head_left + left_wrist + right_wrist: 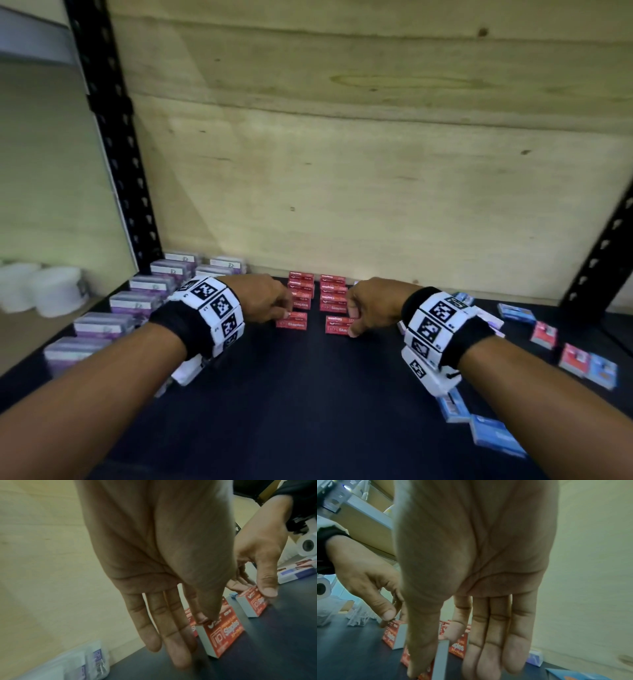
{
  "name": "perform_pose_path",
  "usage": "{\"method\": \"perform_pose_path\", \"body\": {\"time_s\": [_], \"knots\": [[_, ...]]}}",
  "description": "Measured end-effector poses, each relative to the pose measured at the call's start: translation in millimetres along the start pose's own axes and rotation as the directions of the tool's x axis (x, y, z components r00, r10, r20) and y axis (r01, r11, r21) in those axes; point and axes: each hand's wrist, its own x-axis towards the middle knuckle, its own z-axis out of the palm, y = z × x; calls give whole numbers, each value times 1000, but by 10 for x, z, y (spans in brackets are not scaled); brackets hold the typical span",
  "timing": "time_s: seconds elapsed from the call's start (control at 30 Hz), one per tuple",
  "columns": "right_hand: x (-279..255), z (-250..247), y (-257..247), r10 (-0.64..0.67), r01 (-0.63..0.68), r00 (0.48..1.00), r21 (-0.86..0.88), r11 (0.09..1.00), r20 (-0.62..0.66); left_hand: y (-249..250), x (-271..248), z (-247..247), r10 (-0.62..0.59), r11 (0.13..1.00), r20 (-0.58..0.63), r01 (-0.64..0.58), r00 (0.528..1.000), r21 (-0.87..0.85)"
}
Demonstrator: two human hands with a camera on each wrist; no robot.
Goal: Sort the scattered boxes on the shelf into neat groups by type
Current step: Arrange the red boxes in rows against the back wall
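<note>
Two red staple boxes lie at the near end of two red columns that run back to the shelf's (pixel 308 411) rear edge; the left hand (pixel 263 298) pinches the left box (pixel 291 321) and the right hand (pixel 368 306) pinches the right box (pixel 339 325), probably to square each with its column. Purple-and-white boxes (pixel 135 301) line the left edge, while blue and red boxes (pixel 544 334) lie scattered near the right edge, unsorted.

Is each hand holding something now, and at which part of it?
Yes. The left hand pinches the left end of one red staples box; the right hand pinches the right end of another red staples box. Both boxes are on the shelf.
</note>
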Motion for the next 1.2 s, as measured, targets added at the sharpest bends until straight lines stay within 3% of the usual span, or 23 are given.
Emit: {"method": "perform_pose_path", "body": {"time_s": [0.2,0.53,1.2], "knots": [[-75,-29,24,11,-11,999,8,1000,34,45,-8,-24,-104,995,59,104,993,3],[-94,-69,14,18,-18,999,12,1000,43,205,20,-89,-133,990,83,128,988,64],[10,-62,-84,43,-48,997,68,997,66,76,46,-33,-153,964,83,167,985,-207]]}}
